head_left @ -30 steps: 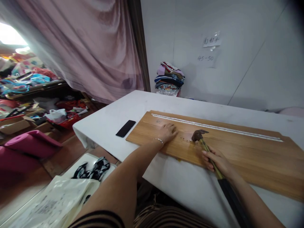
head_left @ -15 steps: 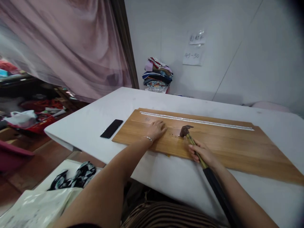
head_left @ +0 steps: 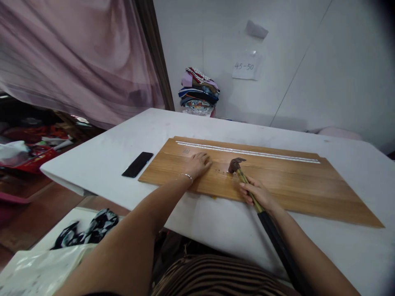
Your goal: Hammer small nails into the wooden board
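My right hand point(head_left: 255, 191) is wrapped round the handle of a claw hammer point(head_left: 235, 164), whose rusty head is low over a wooden board point(head_left: 296, 181). The hammer's face is at a small shiny spot on the board, perhaps a nail; I cannot tell whether they touch. Just left of the head, several nails point(head_left: 219, 170) show in a short row. Flat on the board, fingers stretched out, rests my left hand point(head_left: 198, 164). Above it lies a small cluster of loose nails point(head_left: 186, 151). Two pale strips point(head_left: 247, 152) run along the board's far side.
The board lies on a white table point(head_left: 123, 135). A black phone point(head_left: 137, 164) is left of the board. Folded clothes point(head_left: 199, 92) are stacked at the wall behind. A pink curtain point(head_left: 92, 53) hangs at the left, and patterned cloth point(head_left: 89, 230) lies below the table's left edge.
The view has shifted a little, so everything sits slightly more to the left. The hammer stays low at the same spot and my left hand stays flat. The upper wall paper has flapped up.
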Demonstrator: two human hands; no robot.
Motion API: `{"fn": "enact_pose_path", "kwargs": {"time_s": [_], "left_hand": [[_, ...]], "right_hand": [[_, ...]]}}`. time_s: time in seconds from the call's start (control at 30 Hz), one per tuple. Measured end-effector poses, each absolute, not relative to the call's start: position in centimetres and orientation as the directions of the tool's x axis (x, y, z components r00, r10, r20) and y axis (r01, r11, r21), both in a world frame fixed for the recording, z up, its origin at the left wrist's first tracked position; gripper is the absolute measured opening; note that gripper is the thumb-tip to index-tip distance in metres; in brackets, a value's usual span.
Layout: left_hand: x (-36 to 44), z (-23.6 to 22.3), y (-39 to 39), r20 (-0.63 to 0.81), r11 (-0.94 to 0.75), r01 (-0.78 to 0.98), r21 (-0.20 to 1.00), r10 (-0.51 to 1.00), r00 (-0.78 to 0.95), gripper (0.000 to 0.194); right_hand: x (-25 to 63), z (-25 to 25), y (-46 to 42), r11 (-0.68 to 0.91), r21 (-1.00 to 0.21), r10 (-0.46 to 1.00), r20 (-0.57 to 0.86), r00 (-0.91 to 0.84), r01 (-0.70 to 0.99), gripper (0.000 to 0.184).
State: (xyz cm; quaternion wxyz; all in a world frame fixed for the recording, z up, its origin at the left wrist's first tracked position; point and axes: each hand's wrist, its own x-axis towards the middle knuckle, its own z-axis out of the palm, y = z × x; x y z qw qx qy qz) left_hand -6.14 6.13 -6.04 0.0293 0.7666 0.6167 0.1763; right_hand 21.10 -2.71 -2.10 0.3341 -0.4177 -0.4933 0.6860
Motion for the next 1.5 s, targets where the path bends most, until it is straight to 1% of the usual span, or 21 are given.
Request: {"fn": "enact_pose_path", "kwargs": {"time_s": [0.1, 0.4, 0.53, 0.7, 0.87, 1.5], "left_hand": [[-6.2, -6.17, 6.18, 0.24, -0.241, 0.934, 0.265, 0.954, 0.178, 0.035], [-6.15, -6.04, 6.13, 0.24, -0.247, 0.931, 0.267, 0.953, 0.183, 0.035], [-6.17, -6.11, 6.15, 0.251, -0.248, 0.931, 0.268, 0.951, 0.181, 0.034], [-6.16, -6.05, 6.14, 0.236, -0.241, 0.933, 0.265, 0.955, 0.18, 0.035], [-6.11, -6.03, 6.11, 0.245, -0.241, 0.934, 0.264, 0.953, 0.177, 0.036], [-6.1, -6.02, 6.13, 0.236, -0.241, 0.936, 0.257, 0.955, 0.182, 0.035]], "right_hand": [[21.14, -2.1, -2.7, -0.287, -0.956, 0.873, -0.236, -0.427, -0.057, 0.037], [21.1, -2.06, -2.73, -0.278, -0.96, 0.873, -0.235, -0.428, -0.042, 0.035], [21.06, -1.95, -2.72, -0.286, -0.957, 0.871, -0.241, -0.428, -0.044, 0.038], [20.99, -1.9, -2.76, -0.283, -0.959, 0.873, -0.243, -0.423, -0.033, 0.035], [21.11, -1.93, -2.76, -0.288, -0.957, 0.877, -0.246, -0.412, -0.04, 0.038], [20.97, -1.72, -2.93, -0.277, -0.96, 0.875, -0.239, -0.422, -0.031, 0.033]]}}
